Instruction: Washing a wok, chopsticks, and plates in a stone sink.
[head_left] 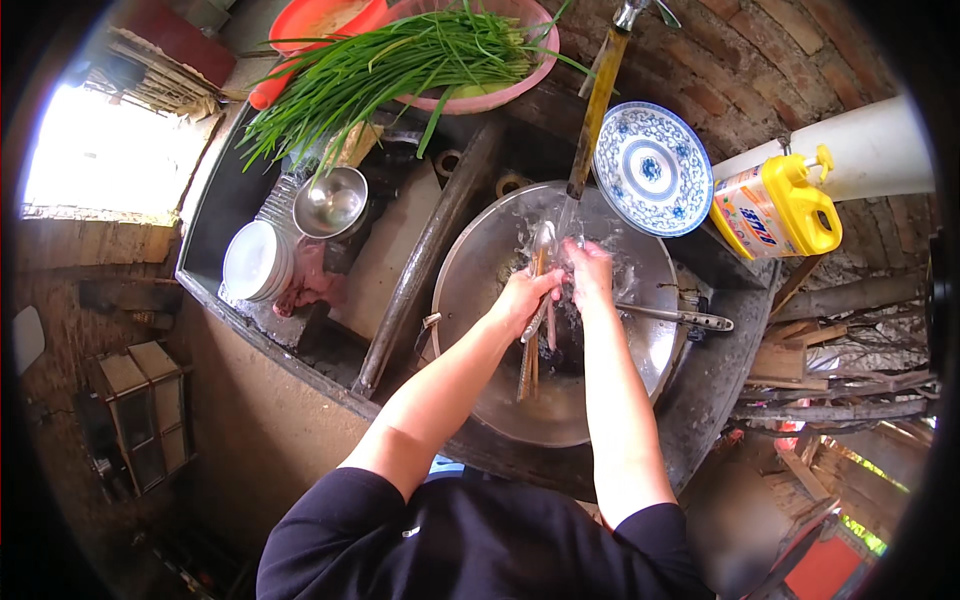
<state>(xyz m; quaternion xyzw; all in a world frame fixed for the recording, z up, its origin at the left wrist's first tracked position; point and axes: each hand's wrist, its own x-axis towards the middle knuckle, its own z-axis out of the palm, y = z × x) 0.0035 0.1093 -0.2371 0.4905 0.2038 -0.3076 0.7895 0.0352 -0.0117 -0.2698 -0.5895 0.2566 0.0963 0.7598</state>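
You are gripping the chopsticks (531, 335) in your left hand (524, 297) and rubbing them with your right hand (588, 268) under the running tap (631, 14) over the big pan (480, 290), so the washing looks midway, with the spoon (675, 317) lying in the pan to the right unwashed.

Steel basin (480, 300) open toward the body; blue-patterned plate (652, 168) and tap hose (596, 110) crowd the far rim, ladle handle (680, 318) bars the right.

Left hand (522, 298) and right hand (588, 268) together, gripping

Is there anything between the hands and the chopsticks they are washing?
No. The left hand already grips the chopsticks, and the right hand touches their upper ends under the stream of water, above the big metal basin. Nothing visible sits between them.
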